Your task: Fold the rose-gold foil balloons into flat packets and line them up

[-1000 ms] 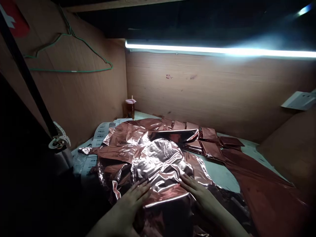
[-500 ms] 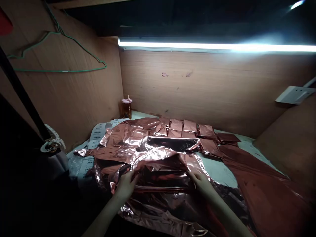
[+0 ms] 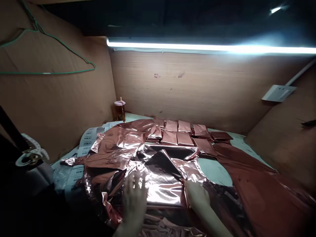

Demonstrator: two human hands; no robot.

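A shiny rose-gold foil sheet (image 3: 164, 187), folded over into a flat panel, lies in front of me on more loose foil. My left hand (image 3: 135, 194) rests on its left side with the fingers stretched out, a little blurred. At the panel's right edge my right hand (image 3: 196, 194) has its fingers closed on the foil. A pointed flap of foil (image 3: 164, 164) lies across the top of the panel. Several small folded foil packets (image 3: 185, 138) sit in rows behind it.
A cup with a pink lid and straw (image 3: 119, 111) stands at the back left corner. Printed label strips (image 3: 87, 140) lie at the left. A green hanger (image 3: 71, 71) hangs on the left wall. Large foil (image 3: 264, 187) spreads right. A white socket (image 3: 278, 93) is on the right.
The foil between my hands has been folded over and now lies flatter. My left hand has moved from gripping its edge to lying open on it. The view has shifted slightly right.
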